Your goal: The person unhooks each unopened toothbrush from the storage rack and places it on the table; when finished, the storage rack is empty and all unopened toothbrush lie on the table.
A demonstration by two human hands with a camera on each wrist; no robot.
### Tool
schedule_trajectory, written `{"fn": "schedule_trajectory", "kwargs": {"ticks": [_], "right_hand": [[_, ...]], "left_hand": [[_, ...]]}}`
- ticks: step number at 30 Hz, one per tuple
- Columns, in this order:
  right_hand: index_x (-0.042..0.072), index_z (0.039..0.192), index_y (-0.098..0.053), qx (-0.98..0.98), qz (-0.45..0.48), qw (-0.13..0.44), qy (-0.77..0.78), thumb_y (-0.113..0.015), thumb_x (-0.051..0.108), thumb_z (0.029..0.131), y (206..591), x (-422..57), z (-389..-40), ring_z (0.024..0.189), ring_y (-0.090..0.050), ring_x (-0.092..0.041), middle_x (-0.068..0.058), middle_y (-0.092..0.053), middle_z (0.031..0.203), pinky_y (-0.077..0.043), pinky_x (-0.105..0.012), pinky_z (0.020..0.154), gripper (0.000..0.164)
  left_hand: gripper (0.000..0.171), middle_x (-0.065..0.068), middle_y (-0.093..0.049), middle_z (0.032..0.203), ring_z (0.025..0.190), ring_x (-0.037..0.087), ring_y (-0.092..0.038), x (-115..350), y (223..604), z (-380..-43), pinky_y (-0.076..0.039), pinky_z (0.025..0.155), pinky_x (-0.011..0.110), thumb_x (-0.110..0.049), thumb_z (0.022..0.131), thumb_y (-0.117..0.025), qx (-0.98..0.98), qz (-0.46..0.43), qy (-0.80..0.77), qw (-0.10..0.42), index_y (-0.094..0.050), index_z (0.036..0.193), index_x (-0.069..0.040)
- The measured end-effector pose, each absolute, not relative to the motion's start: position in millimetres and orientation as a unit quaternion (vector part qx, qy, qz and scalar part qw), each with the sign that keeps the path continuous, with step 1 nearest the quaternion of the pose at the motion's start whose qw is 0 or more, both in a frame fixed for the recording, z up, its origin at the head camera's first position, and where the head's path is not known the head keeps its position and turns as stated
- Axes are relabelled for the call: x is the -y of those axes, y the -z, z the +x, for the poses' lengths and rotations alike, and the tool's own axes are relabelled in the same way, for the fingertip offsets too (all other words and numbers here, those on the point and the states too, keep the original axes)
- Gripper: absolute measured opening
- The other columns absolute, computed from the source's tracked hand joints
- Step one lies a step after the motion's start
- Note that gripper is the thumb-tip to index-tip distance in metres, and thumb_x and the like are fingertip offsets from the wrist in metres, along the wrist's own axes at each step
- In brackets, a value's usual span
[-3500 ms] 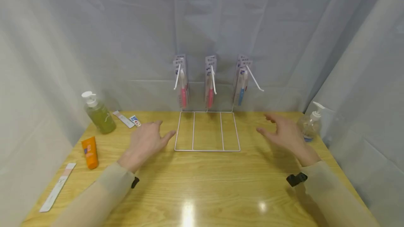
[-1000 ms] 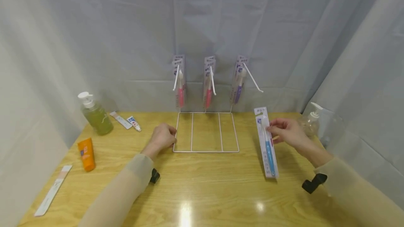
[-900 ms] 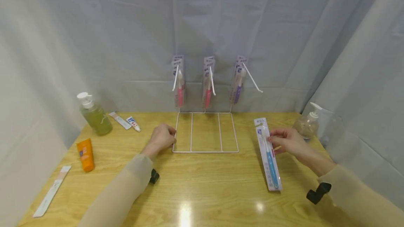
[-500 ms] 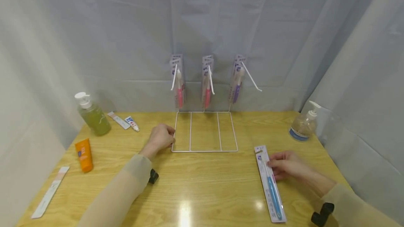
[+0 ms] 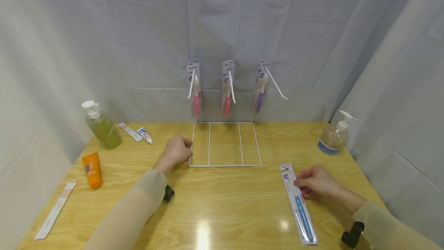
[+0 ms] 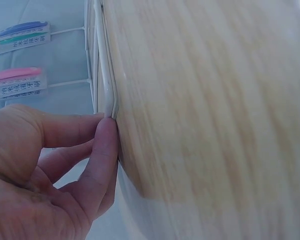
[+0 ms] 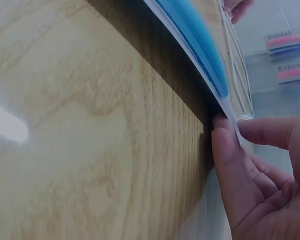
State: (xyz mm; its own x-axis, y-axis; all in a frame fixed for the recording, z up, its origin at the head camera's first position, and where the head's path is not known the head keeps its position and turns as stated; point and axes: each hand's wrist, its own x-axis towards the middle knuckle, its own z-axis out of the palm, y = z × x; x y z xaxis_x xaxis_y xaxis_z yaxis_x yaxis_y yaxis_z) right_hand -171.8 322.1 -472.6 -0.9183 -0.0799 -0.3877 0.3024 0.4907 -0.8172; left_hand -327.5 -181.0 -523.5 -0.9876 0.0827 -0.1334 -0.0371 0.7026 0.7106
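My right hand (image 5: 317, 182) pinches the edge of a blue toothbrush in a clear blister pack (image 5: 299, 205), low over the table's right front. In the right wrist view, thumb and fingers (image 7: 230, 160) grip the card's edge, with a shadow under the pack. My left hand (image 5: 176, 150) pinches the left side wire of a white wire display rack (image 5: 225, 166); the left wrist view shows the fingertips on the rack's base wire (image 6: 105, 75). On the rack's hooks hang packaged pink toothbrushes (image 5: 196, 103) at left and middle, and a purple toothbrush (image 5: 260, 101) at right.
At left stand or lie a green pump bottle (image 5: 104, 130), an orange tube (image 5: 92, 171), a long white sachet (image 5: 55, 211), a shorter sachet (image 5: 130, 131) and a small tube (image 5: 145, 135). A clear pump bottle (image 5: 333, 138) stands at right. Grey curtains (image 5: 145, 41) close off the back and sides.
Both hands were open above the table. The left has taken hold of the rack; the right has taken the blue toothbrush off the right hook and lowered it toward the front, exposing a purple one.
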Motion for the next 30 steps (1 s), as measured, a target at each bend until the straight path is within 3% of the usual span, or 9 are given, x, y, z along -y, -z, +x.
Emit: {"fn": "schedule_trajectory", "kwargs": {"ticks": [5,10,17,21,26,30], "right_hand": [[-0.01,0.116,-0.078,-0.867,0.068,0.192,0.456,-0.082,0.011,0.099,467,-321,-173,0.066,-0.073,-0.011,-0.003,-0.078,0.08,-0.067,-0.026,0.058,0.028],[-0.008,0.112,-0.079,-0.876,0.064,0.196,0.437,-0.081,0.012,0.1,463,-321,-174,0.065,-0.074,-0.011,-0.003,-0.079,0.078,-0.066,-0.025,0.057,0.024],[-0.006,0.103,-0.08,-0.883,0.055,0.203,0.42,-0.083,0.011,0.098,458,-322,-174,0.063,-0.073,-0.01,-0.003,-0.077,0.074,-0.065,-0.024,0.057,0.018],[-0.007,0.101,-0.08,-0.889,0.031,0.2,0.412,-0.082,0.01,0.098,453,-328,-177,0.065,-0.074,-0.011,-0.004,-0.077,0.076,-0.067,-0.026,0.058,0.017],[-0.013,0.116,-0.077,-0.895,-0.024,0.155,0.418,-0.077,0.01,0.1,437,-332,-194,0.076,-0.078,-0.013,-0.012,-0.083,0.089,-0.07,-0.029,0.065,0.028],[-0.017,0.134,-0.069,-0.881,-0.069,0.111,0.455,-0.073,0.011,0.105,417,-321,-222,0.091,-0.081,-0.011,-0.028,-0.083,0.117,-0.073,-0.031,0.079,0.04]], "left_hand": [[0.049,0.016,-0.082,0.112,0.074,0.015,-0.075,180,519,-326,-0.066,0.06,0.024,-0.001,0.083,-0.075,-0.923,0.02,-0.378,0.068,-0.081,0.132,0.0],[0.049,0.022,-0.081,0.116,0.079,0.02,-0.076,168,482,-299,-0.068,0.064,0.026,0.002,0.086,-0.072,-0.921,0.015,-0.382,0.072,-0.078,0.134,0.004],[0.047,0.018,-0.078,0.102,0.072,0.02,-0.073,174,503,-313,-0.065,0.057,0.025,0.002,0.083,-0.071,-0.922,0.023,-0.383,0.054,-0.079,0.13,0.006],[0.046,0.019,-0.079,0.105,0.075,0.019,-0.074,169,494,-306,-0.067,0.059,0.025,0.002,0.085,-0.072,-0.92,0.015,-0.387,0.061,-0.078,0.131,0.005],[0.045,0.022,-0.078,0.118,0.081,0.017,-0.075,160,467,-286,-0.068,0.064,0.023,0.003,0.091,-0.073,-0.912,-0.009,-0.403,0.077,-0.076,0.136,0.005],[0.047,0.023,-0.076,0.122,0.079,0.015,-0.073,158,463,-281,-0.067,0.064,0.021,0.005,0.092,-0.072,-0.909,-0.017,-0.408,0.08,-0.074,0.139,0.006]]}}
